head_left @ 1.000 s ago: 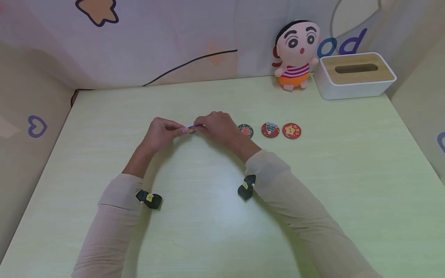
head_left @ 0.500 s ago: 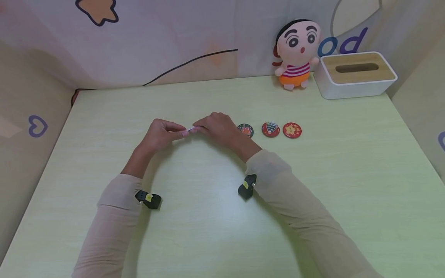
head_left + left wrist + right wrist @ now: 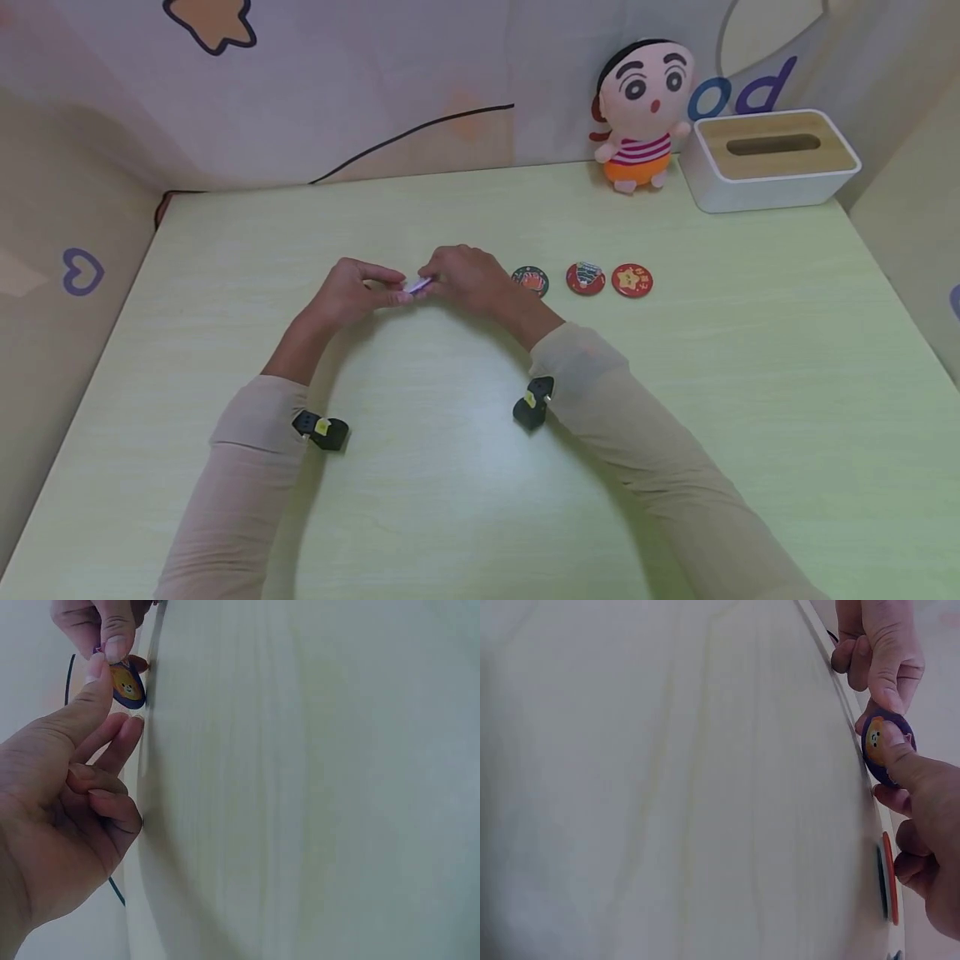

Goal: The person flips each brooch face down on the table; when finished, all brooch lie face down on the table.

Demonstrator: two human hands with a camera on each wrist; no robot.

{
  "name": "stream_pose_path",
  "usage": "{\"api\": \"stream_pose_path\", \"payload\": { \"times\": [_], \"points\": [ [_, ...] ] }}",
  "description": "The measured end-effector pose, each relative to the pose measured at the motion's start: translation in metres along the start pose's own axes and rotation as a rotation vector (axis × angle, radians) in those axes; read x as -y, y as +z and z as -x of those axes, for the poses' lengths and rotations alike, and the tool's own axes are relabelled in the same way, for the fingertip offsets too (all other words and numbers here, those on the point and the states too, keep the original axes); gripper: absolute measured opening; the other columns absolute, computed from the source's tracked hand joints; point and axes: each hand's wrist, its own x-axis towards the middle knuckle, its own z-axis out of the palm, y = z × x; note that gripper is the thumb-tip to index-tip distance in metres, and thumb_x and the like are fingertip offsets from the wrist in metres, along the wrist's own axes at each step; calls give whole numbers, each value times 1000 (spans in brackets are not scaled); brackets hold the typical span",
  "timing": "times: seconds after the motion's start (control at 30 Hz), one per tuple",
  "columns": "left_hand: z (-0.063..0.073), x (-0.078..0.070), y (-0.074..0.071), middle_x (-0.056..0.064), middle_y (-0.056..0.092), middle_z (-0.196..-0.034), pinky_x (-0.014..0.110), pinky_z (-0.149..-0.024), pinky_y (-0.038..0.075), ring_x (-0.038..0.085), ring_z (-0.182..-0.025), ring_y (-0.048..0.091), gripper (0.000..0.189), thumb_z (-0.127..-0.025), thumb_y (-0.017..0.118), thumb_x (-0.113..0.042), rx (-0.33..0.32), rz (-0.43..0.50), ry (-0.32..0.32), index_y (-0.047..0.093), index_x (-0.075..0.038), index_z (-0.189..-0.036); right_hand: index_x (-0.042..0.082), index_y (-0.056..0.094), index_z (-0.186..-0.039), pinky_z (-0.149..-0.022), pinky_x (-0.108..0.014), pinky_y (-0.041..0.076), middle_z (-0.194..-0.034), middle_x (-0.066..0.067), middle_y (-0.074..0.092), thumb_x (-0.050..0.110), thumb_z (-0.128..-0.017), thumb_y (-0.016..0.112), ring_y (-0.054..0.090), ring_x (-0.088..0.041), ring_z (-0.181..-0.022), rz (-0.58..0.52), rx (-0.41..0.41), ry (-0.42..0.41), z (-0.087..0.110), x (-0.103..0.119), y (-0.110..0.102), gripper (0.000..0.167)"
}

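A small round badge (image 3: 418, 286), pale on the side seen from above, is held tilted above the table between both hands. Its purple face with an orange bear shows in the right wrist view. My right hand (image 3: 468, 275) pinches it, thumb on the face and fingers behind. My left hand (image 3: 348, 292) is at its other edge: the straight thumb touches the rim, while the index finger stands a little apart in the left wrist view. To the right lie a dark badge (image 3: 531, 281) with a red picture, a red badge (image 3: 585, 278) with a tree, and a red badge (image 3: 632, 281) with a yellow star.
A plush doll (image 3: 636, 117) sits at the table's back edge. Next to it stands a white tissue box (image 3: 772, 187) with a wooden lid. The pale table (image 3: 450, 467) is bounded by printed cloth walls at the back and sides.
The badge has turned in the fingers, from its printed side to its pale side facing up. My left thumb and index finger have spread apart. The badges on the table have stayed put.
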Motion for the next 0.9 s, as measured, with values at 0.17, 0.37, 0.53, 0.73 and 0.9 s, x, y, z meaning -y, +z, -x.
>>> {"api": "stream_pose_path", "payload": {
  "times": [0.17, 0.37, 0.53, 0.73, 0.9],
  "points": [
    [-2, -1, 2, 18, 70, -130, 29, -77, 38, 23, -108, 49, 44, -89, 79, -22, -6, -61, 18, 70, -3, -128, 17, 72, -128, -90, -37, 52, -119, -5, 68, 35, -94, 72, 63, -19, -103, 28, 44, -35, 1, -1, -3, 38],
    [-1, -1, 4, 18, 71, -128, 31, -80, 41, 26, -109, 50, 43, -89, 80, -22, -14, -124, 37, 71, -3, -126, 15, 69, -132, -89, -37, 52, -121, -7, 66, 37, -95, 71, 61, -20, -103, 49, 116, -56, 1, -1, -8, 43],
    [0, -6, 8, 18, 72, -123, 42, -98, 44, 29, -114, 54, 42, -87, 82, -19, -33, -188, 45, 72, -4, -124, 14, 67, -135, -92, -35, 51, -124, -6, 65, 35, -95, 72, 60, -19, -107, 56, 133, -30, 1, 2, -8, 46],
    [2, -11, 12, 19, 71, -125, 50, -109, 42, 32, -120, 56, 41, -87, 82, -17, -54, -223, 26, 72, -3, -124, 14, 68, -134, -93, -36, 52, -124, -6, 64, 30, -92, 76, 60, -18, -107, 61, 119, -10, 1, 6, -5, 46],
    [3, -11, 14, 18, 70, -128, 51, -112, 41, 33, -124, 56, 43, -87, 82, -17, -65, -230, 16, 71, -3, -126, 14, 70, -131, -96, -35, 52, -125, -4, 65, 31, -91, 78, 61, -17, -110, 51, 93, 23, 2, 6, -3, 45]
  ]
}}
